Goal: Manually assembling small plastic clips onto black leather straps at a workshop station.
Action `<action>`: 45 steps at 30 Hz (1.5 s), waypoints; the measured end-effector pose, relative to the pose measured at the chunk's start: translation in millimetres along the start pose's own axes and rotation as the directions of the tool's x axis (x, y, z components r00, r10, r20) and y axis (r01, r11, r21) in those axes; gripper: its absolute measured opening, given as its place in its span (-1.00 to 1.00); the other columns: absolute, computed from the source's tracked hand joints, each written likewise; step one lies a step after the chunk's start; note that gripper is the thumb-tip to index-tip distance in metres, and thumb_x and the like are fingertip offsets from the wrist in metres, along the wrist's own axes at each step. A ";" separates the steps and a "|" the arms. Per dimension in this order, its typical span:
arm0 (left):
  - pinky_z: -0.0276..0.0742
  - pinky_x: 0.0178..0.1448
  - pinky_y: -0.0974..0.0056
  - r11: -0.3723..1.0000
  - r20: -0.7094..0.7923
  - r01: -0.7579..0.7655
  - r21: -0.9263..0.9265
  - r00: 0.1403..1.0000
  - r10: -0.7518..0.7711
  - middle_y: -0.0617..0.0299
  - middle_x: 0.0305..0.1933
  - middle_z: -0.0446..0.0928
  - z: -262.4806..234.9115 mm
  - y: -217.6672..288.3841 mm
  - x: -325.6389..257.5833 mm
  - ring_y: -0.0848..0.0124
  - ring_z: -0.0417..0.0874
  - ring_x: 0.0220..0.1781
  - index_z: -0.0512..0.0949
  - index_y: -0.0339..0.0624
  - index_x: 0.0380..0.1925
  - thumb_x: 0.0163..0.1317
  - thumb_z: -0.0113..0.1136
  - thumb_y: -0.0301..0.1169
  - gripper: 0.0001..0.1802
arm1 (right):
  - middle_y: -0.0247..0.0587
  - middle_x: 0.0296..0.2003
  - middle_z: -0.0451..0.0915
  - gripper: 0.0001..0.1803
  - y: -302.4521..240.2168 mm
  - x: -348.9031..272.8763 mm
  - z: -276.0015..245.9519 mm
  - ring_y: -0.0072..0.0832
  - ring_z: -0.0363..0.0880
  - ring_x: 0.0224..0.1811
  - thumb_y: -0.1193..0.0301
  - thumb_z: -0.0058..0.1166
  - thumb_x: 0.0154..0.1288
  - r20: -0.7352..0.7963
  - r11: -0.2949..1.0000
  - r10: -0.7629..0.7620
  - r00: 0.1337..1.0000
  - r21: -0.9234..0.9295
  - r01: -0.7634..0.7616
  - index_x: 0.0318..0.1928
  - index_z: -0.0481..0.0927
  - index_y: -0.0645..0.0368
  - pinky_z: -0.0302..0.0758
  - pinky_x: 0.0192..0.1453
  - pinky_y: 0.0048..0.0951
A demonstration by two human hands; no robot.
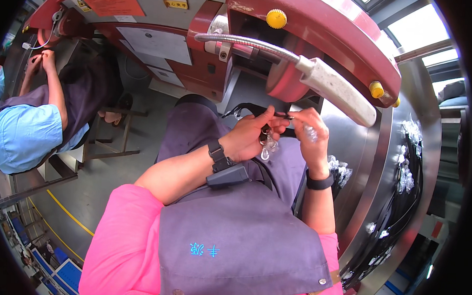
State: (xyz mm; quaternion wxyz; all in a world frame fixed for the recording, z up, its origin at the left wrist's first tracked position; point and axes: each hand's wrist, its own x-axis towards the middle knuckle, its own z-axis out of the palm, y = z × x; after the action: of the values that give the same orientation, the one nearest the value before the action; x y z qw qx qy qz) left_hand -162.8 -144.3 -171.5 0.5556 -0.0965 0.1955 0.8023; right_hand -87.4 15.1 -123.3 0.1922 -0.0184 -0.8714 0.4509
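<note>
My left hand (249,133) is closed on a thin black strap (241,107), pinching it between thumb and fingers. One end of the strap trails to the left over my lap. Below the left palm hang metal clasps (267,148), seemingly wrapped in clear plastic. My right hand (312,130) pinches the strap close to the left fingertips, and a bit of clear plastic (310,133) shows against its palm. Both hands are just below the pink-red wheel (286,79) of a machine, apart from it. The exact spot where the fingertips meet is too small to make out.
A dark red machine (323,31) with a white lamp head (342,91) on a flexible arm stands over my hands. On the right, a metal tray (372,188) bears many black straps (400,205) with plastic-wrapped ends. A co-worker (34,125) in blue sits at the left.
</note>
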 end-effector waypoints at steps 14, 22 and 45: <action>0.55 -0.02 0.30 0.964 0.013 -0.196 0.180 0.980 0.197 0.14 -0.08 0.59 -4.0 -0.6 2.1 0.32 0.62 0.02 0.54 -0.16 -0.17 0.32 0.13 -0.42 -0.87 | -0.09 -0.41 0.51 -0.78 -16.5 -8.9 -1.4 -0.19 0.54 -0.37 0.60 0.20 0.10 -0.077 0.966 0.052 0.996 -0.250 -0.070 -0.21 0.53 0.28 0.45 -0.28 -0.36; 0.54 0.11 0.37 0.971 -0.002 -0.220 0.098 0.975 0.221 0.05 -0.04 0.59 6.2 -0.7 -3.3 0.32 0.60 0.10 0.55 -0.24 -0.19 0.31 0.15 -0.40 -0.85 | -0.41 -0.44 0.51 -0.90 -1.2 -7.8 21.9 -0.67 0.39 -0.51 0.50 0.16 0.27 -0.217 0.883 0.414 0.884 0.334 -0.331 -0.22 0.56 0.22 0.33 -0.45 -0.58; 0.54 0.17 0.35 0.973 -0.064 -0.226 -0.056 0.973 0.222 -0.04 -0.05 0.59 11.0 3.4 -1.8 0.28 0.58 0.14 0.55 -0.23 -0.45 0.31 0.13 -0.45 -0.85 | -0.47 -0.63 0.37 -0.88 4.8 14.1 30.6 -0.75 0.23 -0.68 0.43 0.09 0.34 -0.180 0.764 0.525 0.832 0.530 -0.367 -0.19 0.54 0.23 0.10 -0.64 -0.65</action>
State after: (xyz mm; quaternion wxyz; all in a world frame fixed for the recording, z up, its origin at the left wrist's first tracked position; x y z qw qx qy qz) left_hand -164.7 -142.2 -160.1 0.4524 -0.1145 0.1956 0.8625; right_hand -111.8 -3.0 -138.6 0.2141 -0.2529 -0.6606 0.6736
